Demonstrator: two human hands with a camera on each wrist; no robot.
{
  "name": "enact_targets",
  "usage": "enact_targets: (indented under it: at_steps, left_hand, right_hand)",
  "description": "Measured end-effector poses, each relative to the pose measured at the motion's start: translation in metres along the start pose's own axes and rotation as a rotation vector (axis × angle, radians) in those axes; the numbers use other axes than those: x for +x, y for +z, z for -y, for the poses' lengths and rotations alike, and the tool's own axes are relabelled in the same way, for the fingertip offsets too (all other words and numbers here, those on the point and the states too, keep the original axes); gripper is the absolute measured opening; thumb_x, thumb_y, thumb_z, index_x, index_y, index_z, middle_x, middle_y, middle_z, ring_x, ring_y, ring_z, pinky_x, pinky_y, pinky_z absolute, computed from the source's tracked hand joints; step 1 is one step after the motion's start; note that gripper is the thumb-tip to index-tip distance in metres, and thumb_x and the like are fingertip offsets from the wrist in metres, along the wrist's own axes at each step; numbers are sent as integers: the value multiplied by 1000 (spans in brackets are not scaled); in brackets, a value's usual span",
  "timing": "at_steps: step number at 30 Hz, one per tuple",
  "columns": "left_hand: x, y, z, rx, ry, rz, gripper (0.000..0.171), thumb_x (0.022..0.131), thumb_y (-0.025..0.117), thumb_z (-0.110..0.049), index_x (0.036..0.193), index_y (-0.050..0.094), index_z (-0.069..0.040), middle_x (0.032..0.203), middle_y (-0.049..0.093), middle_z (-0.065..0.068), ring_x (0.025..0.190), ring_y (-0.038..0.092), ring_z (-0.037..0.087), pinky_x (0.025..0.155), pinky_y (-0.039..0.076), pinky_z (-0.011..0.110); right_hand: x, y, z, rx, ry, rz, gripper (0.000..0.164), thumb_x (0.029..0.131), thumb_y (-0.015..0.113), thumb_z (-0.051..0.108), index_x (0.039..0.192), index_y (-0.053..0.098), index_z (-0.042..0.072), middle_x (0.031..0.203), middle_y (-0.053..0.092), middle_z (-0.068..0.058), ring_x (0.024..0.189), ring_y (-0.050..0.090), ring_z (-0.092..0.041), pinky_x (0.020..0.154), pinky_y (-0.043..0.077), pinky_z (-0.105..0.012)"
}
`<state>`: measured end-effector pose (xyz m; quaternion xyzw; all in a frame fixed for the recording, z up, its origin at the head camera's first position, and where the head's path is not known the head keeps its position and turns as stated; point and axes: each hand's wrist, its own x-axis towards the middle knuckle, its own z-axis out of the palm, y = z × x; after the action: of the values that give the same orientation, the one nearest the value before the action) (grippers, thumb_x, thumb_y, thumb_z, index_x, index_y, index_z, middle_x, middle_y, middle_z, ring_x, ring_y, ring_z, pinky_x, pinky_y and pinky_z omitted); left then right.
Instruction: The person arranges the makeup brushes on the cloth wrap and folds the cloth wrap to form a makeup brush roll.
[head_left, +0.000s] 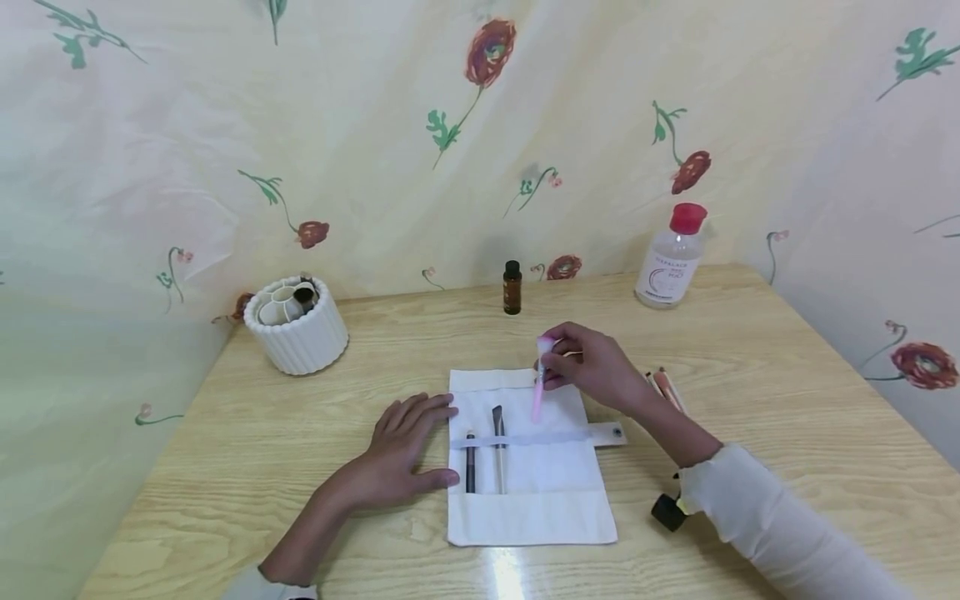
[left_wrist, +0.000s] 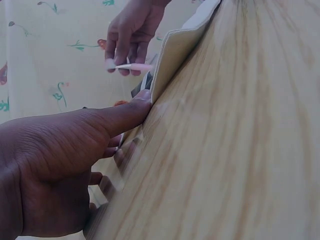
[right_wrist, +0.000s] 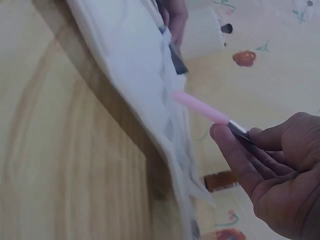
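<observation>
A white fabric brush roll [head_left: 532, 521] lies unfolded on the table, with a band across its middle. Two makeup brushes sit under the band: a short dark one [head_left: 470, 467] and a longer one with a dark angled head [head_left: 498, 422]. Over the upper right of the roll, my right hand [head_left: 592, 367] pinches a pink-handled makeup brush [right_wrist: 202, 108] near its ferrule, handle pointing down toward the cloth. My left hand [head_left: 401, 454] rests at the roll's left edge, fingers spread and relaxed, the thumb [left_wrist: 132, 111] touching the edge.
A ribbed white holder [head_left: 307, 333] with brushes stands at the back left. Farther back are a small brown bottle [head_left: 512, 292] and a clear red-capped bottle [head_left: 670, 267]. Several slim brushes [head_left: 663, 387] and a black object [head_left: 667, 512] lie by the right forearm.
</observation>
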<state>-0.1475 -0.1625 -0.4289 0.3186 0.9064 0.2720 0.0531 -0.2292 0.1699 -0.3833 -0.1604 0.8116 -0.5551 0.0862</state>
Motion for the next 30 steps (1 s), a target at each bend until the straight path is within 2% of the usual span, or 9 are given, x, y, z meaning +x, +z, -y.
enact_targets:
  at_steps: [5,10,15,19,22,30]
  left_hand:
    - [0,0,-1,-1,-1,3,82,92,66,-55,156,33,-15,165,21,3,151,9,37,116,-1,61]
    - [1,-1,-1,0,-3,2,82,92,67,-55,156,34,-15,165,21,3,151,9,37,116,-1,61]
    - [1,-1,-2,7,13,-18,80,91,69,-52,154,37,-14,163,24,5,150,12,40,115,3,65]
    - [1,-1,-2,11,24,-25,79,92,70,-50,153,38,-12,163,25,7,149,13,41,114,3,67]
    - [1,0,-1,13,22,-26,79,92,70,-50,153,38,-12,163,25,7,150,13,41,114,2,67]
    - [1,0,0,-1,19,-21,81,91,69,-51,154,36,-13,164,23,7,150,11,41,114,1,65]
  right_hand:
    - [2,18,-2,-21,40,27,32,98,64,3,128,52,2,102,69,-14,80,73,-28,71,61,-40]
    - [0,27,-1,-21,56,96,23,96,66,2,118,58,1,99,68,-13,79,73,-27,69,61,-37]
    - [-4,28,-1,-123,3,178,13,95,70,8,106,65,5,92,69,-8,77,71,-23,67,59,-33]
    - [-7,28,-3,-213,-34,236,10,94,73,15,102,69,11,87,68,-2,77,63,-19,65,53,-28]
    - [-8,28,-6,-239,-55,290,8,93,74,19,99,72,15,87,68,1,79,58,-18,66,48,-27]
    - [-13,28,-7,-307,-99,398,6,94,73,27,94,75,22,87,68,10,80,57,-13,70,48,-26]
